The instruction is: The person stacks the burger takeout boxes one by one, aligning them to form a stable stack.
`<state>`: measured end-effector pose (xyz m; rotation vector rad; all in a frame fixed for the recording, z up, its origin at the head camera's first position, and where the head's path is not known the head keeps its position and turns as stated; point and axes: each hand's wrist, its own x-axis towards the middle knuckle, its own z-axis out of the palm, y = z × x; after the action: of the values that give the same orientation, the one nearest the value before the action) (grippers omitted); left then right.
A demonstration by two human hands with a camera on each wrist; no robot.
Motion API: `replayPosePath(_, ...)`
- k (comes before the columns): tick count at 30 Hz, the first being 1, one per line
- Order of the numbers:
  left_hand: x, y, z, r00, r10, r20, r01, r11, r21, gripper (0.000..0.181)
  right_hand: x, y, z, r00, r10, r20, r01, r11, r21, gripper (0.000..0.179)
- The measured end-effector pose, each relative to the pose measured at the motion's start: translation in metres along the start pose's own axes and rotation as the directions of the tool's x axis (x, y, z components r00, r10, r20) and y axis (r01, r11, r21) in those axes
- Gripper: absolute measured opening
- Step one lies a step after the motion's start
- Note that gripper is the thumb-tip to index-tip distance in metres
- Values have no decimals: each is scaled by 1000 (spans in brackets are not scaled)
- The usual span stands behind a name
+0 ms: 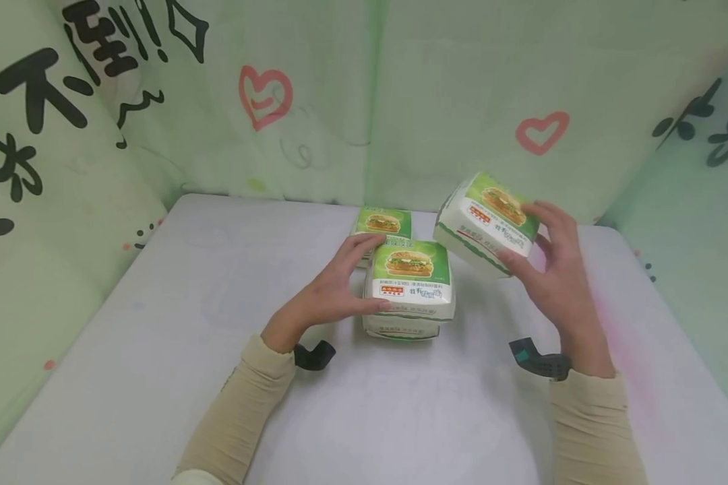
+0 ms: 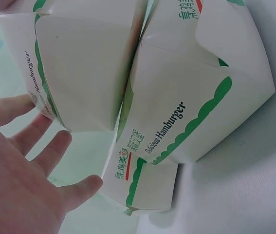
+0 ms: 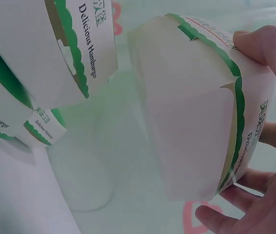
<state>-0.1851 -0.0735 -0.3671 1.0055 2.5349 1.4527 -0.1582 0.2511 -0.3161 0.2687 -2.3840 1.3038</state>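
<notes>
Near the middle of the table, my left hand (image 1: 334, 286) grips a white-and-green hamburger box (image 1: 409, 276) between thumb and fingers. That box sits over a lower hamburger box (image 1: 403, 330), whose front edge shows beneath it; the left wrist view shows the lower box's side (image 2: 176, 97). My right hand (image 1: 561, 269) holds another hamburger box (image 1: 485, 222) up off the table, tilted, with the thumb at its front and fingers over its far side. Its plain white underside (image 3: 191, 112) shows in the right wrist view. Behind the stack stands one more hamburger box (image 1: 383, 222), partly hidden.
A white table (image 1: 158, 323) lies under everything. Pale green sheets (image 1: 449, 101) with red hearts and black lettering rise at its back and sides. Black wrist straps (image 1: 315, 356) and beige sleeves (image 1: 236, 411) are on the arms.
</notes>
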Motion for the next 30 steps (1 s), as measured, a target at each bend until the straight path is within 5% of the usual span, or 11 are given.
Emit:
replayPosePath(13,-1,0,1,1000,-4,-4,4,1000,-15,97,0,-22,12,987,-140,84,132,986,99,66)
replayPosePath(30,-1,2,0,1000,-20,7,21,998,-63,99,-2,-35,34,931,-327,160,270,915,301,70)
